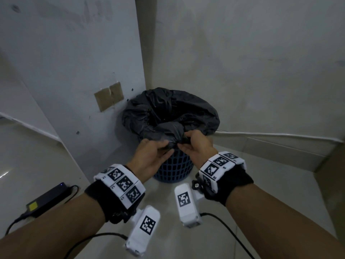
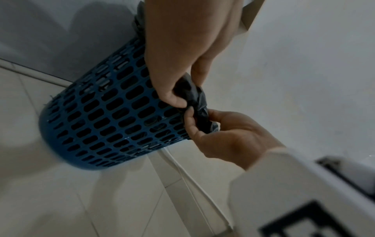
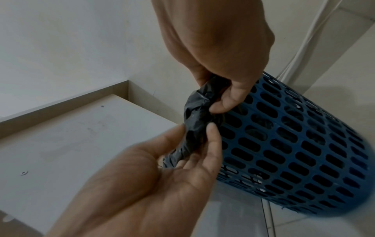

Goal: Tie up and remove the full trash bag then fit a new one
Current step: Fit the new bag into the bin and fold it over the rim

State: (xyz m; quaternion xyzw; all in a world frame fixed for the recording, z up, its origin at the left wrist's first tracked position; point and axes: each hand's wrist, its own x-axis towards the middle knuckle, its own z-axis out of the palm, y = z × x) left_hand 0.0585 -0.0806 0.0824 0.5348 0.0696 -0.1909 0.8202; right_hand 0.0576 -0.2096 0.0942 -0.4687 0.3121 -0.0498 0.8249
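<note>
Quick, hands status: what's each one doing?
Left hand: pinching the bunched edge of the black trash bag.
Right hand: gripping the same bunch.

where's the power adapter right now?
Head view, lower left: the black power adapter lies on the floor beside the left forearm, left of the blue basket, at the foot of the white panel.

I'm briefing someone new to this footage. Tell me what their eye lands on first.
Both hands meet at the near rim of a blue slotted bin standing in a wall corner: the left hand and right hand pinch a twisted bunch of the black trash bag. White tag-printed wristbands stand out on both wrists.
</note>
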